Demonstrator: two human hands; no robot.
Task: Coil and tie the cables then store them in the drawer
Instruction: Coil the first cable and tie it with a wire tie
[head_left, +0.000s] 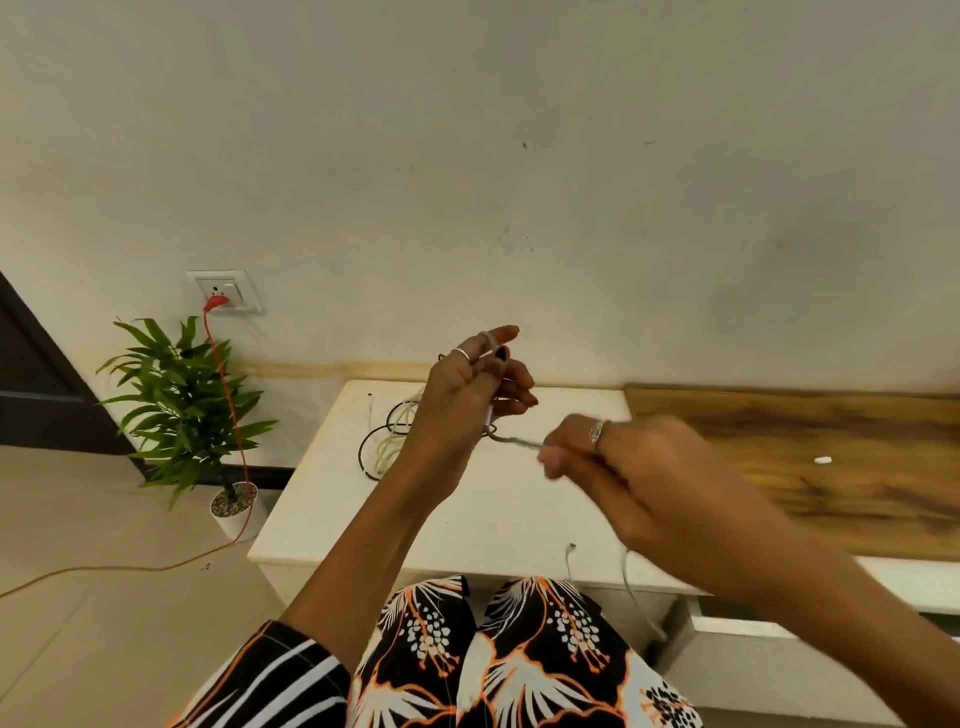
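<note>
- Left hand (475, 387) raised above white cabinet top (467, 499) — fingers curled round thin grey cable (514, 441).
- Right hand (639, 483), blurred, pinches that cable, pulling it taut.
- Black and white cable coils (387, 444) lie on cabinet behind left wrist.
- Drawer (779, 654) ajar, lower right.

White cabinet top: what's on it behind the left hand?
Black and pale cables lie loosely coiled on the white cabinet top. The left hand covers their right part.

Potted plant (182, 405), wall socket (224, 291).
</note>
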